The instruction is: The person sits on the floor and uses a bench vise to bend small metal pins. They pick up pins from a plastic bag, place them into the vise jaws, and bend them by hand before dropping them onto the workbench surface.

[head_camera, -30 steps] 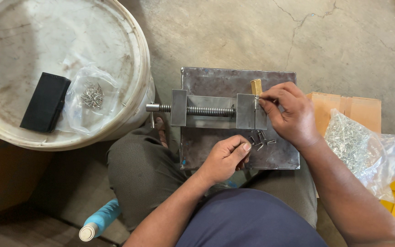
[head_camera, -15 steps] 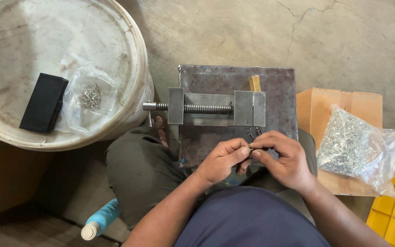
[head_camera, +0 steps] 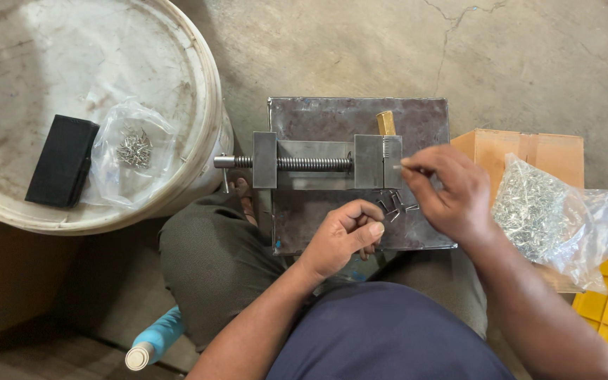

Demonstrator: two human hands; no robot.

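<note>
Feeding a small metal pin, pinched in the right hand, to the vise. Left hand curls before the vise, contents hidden. Alignment comes next.

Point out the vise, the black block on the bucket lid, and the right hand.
vise (head_camera: 314, 163), head view, on its threaded screw.
black block (head_camera: 62, 160), head view, middle of its top face.
right hand (head_camera: 445, 190), head view, back of the hand.
</note>
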